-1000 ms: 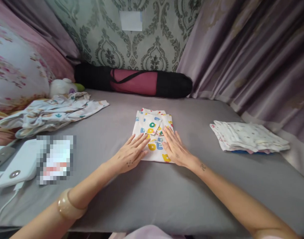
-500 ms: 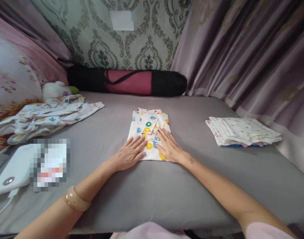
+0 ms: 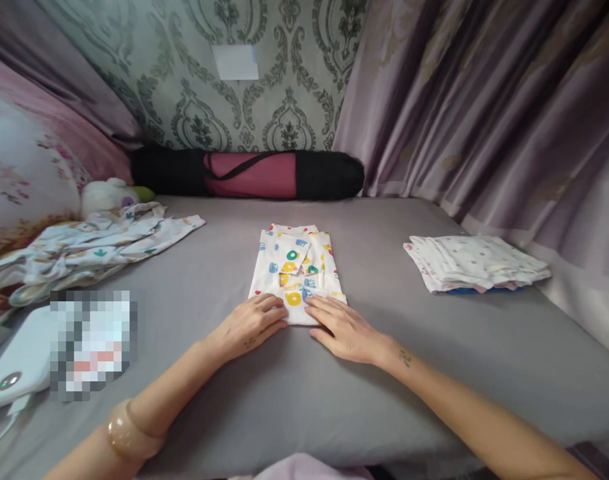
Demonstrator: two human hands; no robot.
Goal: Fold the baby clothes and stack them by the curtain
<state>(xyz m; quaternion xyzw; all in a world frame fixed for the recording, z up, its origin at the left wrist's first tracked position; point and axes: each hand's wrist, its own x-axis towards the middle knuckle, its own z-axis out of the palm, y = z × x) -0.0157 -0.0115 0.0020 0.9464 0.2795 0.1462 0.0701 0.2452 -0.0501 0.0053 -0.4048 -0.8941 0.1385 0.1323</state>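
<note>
A white shirt (image 3: 264,267) with blue, yellow, green and red prints lies folded on a grey sheet in front of me. Its sleeves are laid inward, and a narrow strip at the near edge is turned up. My left hand (image 3: 252,323) is at the near left corner, fingers bent over the turned-up strip and thumb close beside them. At the near right corner my right hand (image 3: 352,328) rests on the strip with fingers stretched out, its thumb apart from them on the sheet side.
A folded stack of pale clothes (image 3: 477,263) lies right. Loose printed clothes (image 3: 99,240), a plush toy (image 3: 107,195) and a white power bank (image 3: 22,353) with a cable are left, beside a pixelated item (image 3: 97,347). A black and pink roll bag (image 3: 254,175) lies against the wall.
Both hands have drawn back from flat on the shirt to its near edge. That edge is now turned up in a strip. The left fingers have bent. The view has shifted slightly.
</note>
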